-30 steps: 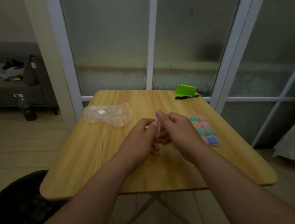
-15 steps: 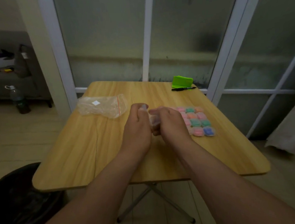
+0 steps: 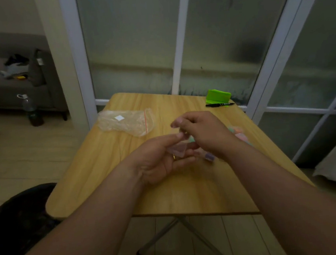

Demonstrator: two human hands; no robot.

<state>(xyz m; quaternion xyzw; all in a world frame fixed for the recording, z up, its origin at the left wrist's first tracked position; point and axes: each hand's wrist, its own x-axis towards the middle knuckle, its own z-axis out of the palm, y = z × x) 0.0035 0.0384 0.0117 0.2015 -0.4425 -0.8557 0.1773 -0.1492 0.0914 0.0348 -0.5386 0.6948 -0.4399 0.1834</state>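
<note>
L hand (image 3: 162,162) holds sm. clear bag (image 3: 178,149) — R hand (image 3: 203,133) pinches top.

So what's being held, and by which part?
A small clear pouch: the left hand grips its lower part between thumb and fingers; the right hand seems to pinch its top edge.

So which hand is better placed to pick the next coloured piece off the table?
Right, probably: the right hand is just above the coloured pieces, whereas the left hand holds the small clear bag.
</note>
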